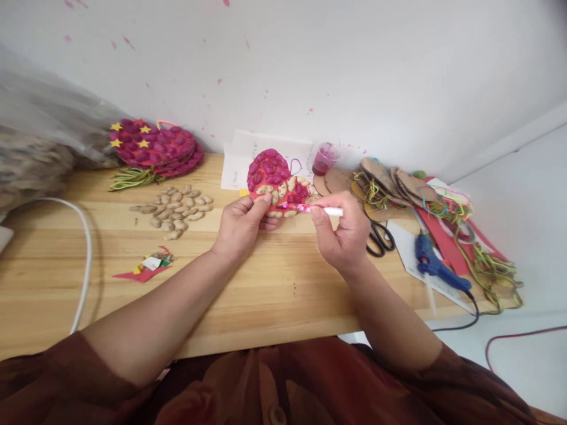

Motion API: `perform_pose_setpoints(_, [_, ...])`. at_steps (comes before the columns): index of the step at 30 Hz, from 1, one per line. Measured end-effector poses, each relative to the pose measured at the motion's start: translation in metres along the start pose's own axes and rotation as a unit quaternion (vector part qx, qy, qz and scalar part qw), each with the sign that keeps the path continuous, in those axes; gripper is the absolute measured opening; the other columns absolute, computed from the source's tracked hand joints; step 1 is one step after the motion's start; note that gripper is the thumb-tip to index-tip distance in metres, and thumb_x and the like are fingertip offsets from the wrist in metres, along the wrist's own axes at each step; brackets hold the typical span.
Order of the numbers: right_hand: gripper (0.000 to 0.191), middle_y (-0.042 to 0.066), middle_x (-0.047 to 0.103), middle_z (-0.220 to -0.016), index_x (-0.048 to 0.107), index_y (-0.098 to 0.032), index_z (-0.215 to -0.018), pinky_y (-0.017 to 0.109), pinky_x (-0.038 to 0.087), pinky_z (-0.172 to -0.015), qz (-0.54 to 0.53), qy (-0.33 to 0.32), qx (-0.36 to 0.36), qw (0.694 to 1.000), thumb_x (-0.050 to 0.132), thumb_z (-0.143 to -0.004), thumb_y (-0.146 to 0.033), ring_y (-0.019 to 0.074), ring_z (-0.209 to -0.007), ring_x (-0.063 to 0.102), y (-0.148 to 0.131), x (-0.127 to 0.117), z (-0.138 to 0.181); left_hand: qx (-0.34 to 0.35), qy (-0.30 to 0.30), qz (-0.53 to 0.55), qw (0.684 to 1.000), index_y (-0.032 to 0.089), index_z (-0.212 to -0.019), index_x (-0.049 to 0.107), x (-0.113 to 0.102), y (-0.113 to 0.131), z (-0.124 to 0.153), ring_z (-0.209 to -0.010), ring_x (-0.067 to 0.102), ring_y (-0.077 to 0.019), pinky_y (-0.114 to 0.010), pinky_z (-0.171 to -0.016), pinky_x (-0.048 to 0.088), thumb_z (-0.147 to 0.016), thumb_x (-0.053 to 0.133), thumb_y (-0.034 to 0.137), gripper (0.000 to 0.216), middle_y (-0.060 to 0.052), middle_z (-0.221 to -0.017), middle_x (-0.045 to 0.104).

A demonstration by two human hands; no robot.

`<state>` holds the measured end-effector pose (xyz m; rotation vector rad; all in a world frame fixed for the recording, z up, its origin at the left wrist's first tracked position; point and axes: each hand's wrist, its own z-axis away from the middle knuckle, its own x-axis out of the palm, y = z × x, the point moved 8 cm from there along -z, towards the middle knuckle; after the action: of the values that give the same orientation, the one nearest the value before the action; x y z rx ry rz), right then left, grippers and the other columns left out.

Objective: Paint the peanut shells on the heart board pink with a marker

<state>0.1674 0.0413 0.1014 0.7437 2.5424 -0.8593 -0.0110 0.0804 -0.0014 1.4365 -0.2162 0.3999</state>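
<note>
My left hand (245, 223) grips the lower left edge of a red craft piece (269, 168) covered with peanuts, tilted up above the table. Many of its peanuts are painted magenta; those along the lower part and right side are bare tan. In my right hand (343, 233) is a white-handled paintbrush (325, 210), its tip stained pink and touching the piece near my left thumb. A purple loop of cord (295, 166) sticks out at the piece's upper right. Behind it stands a clear plastic cup (325, 158) with dark pink paint.
Loose peanuts (177, 206) and paper scraps (150, 264) lie left, near finished magenta pieces with yellow stars (159, 144). On the right are cardboard discs (381, 177), black-handled scissors (380, 238), a blue glue gun (438, 265) and green cords (491, 268). A white cable (88, 248) crosses the left side.
</note>
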Motion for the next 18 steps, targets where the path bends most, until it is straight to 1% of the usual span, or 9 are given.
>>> perform_pose_setpoints(5, [0.002, 0.001, 0.072, -0.087, 0.065, -0.023, -0.096, 0.038, 0.049, -0.08, 0.006, 0.02, 0.017, 1.0, 0.064, -0.094, -0.023, 0.0179, -0.081, 0.066, 0.0068, -0.0057, -0.0012, 0.005, 0.002, 0.002, 1.0, 0.015, -0.081, 0.071, -0.0009, -0.0011, -0.0009, -0.055, 0.066, -0.0138, -0.025, -0.054, 0.057, -0.07, 0.086, 0.049, 0.039, -0.003, -0.07, 0.073])
perform_pose_setpoints(11, [0.002, 0.001, 0.072, -0.088, 0.065, -0.023, -0.095, 0.038, 0.049, -0.08, -0.002, 0.005, 0.01, 1.0, 0.064, -0.094, -0.023, 0.0178, -0.081, 0.066, 0.0033, -0.0019, -0.0005, 0.009, -0.004, -0.001, 1.0, 0.014, -0.082, 0.072, -0.0003, -0.0011, -0.0009, -0.056, 0.066, -0.014, -0.025, -0.055, 0.058, -0.07, 0.086, 0.05, 0.04, -0.004, -0.071, 0.074])
perform_pose_setpoints(15, [0.002, 0.001, 0.072, -0.088, 0.065, -0.022, -0.096, 0.038, 0.049, -0.081, 0.01, 0.021, 0.023, 0.999, 0.064, -0.094, -0.023, 0.018, -0.082, 0.066, 0.0068, -0.0052, -0.0004, 0.01, 0.002, -0.004, 1.0, 0.014, -0.082, 0.072, -0.0005, -0.0004, 0.0003, -0.057, 0.067, -0.0147, -0.025, -0.055, 0.058, -0.07, 0.086, 0.05, 0.041, -0.003, -0.071, 0.074])
perform_pose_setpoints(18, [0.002, 0.001, 0.072, -0.088, 0.065, -0.023, -0.096, 0.038, 0.05, -0.081, -0.003, 0.018, 0.018, 1.0, 0.064, -0.094, -0.024, 0.0179, -0.082, 0.066, 0.0058, -0.004, 0.0003, 0.008, 0.0, -0.006, 1.0, 0.014, -0.083, 0.072, -0.0003, -0.0006, 0.0003, -0.057, 0.067, -0.0148, -0.026, -0.055, 0.058, -0.07, 0.086, 0.052, 0.042, -0.003, -0.071, 0.074])
